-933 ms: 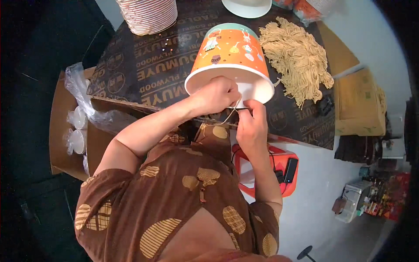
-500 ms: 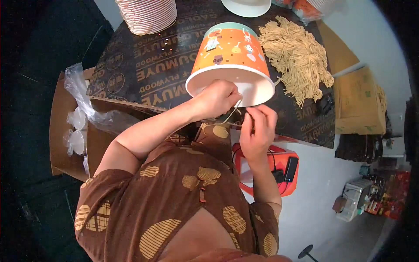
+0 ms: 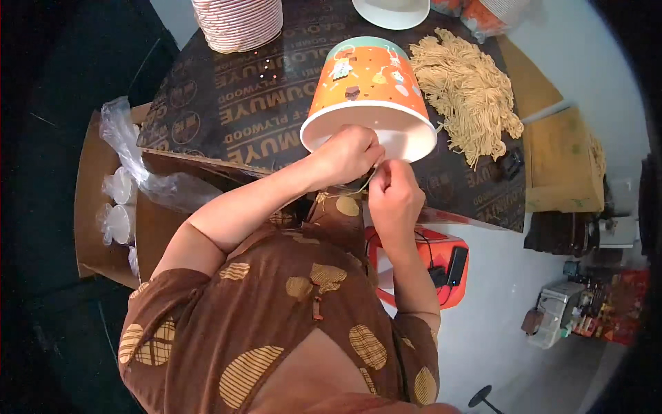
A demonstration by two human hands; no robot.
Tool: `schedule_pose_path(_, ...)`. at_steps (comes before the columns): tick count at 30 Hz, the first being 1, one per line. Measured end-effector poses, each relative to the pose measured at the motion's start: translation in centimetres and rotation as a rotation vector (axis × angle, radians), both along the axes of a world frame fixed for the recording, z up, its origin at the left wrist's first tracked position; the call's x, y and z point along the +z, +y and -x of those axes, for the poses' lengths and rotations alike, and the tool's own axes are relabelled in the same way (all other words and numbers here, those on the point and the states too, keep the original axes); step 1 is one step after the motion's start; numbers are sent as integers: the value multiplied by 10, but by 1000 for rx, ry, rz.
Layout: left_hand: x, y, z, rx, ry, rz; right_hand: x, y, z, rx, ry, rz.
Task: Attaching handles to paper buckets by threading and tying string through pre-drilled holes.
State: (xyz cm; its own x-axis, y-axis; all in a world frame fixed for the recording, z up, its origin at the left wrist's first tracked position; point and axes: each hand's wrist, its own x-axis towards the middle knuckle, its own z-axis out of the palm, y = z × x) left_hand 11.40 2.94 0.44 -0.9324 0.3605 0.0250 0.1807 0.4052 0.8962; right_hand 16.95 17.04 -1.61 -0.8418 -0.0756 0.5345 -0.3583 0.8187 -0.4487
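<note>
An orange paper bucket [image 3: 372,79] with cartoon prints lies tipped on the dark table, its white-rimmed mouth facing me. At that mouth my left hand [image 3: 350,153] is closed, its fingertips pinching a thin cream cord [image 3: 369,181]. Close against it, my right hand [image 3: 396,196] is closed too, thumb and fingers pinched on the same cord below the rim. The exact grip between the fingertips is partly hidden. To the right of the bucket lies a heap of cream cords [image 3: 465,96].
A stack of paper buckets [image 3: 240,24] stands at the table's far left, a white tub [image 3: 392,12] at the back. Left of the table is a cardboard box [image 3: 89,228] with plastic-wrapped white cups. A red stool [image 3: 452,297] holds a black device; another carton [image 3: 562,162] is at right.
My right hand has come up and left to meet my left hand, its spread fingers closing on the cord. The bucket has shifted slightly right.
</note>
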Motion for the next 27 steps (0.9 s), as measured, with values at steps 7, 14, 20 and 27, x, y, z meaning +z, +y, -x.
schedule_pose_path(7, -2, -3, 3, -25, -49, 13, 15, 11, -7, -36, -266, 387)
schedule_pose_path(14, 0, 0, -1, 22, -84, -25, 8, 0, -7, -50, -50, 224)
schedule_pose_path(20, -3, 0, 0, 39, -71, -21, 9, -12, -4, -149, -94, -176)
schedule_pose_path(27, -5, -1, 0, 15, 35, -1, 20, -3, -8, -76, 82, -76)
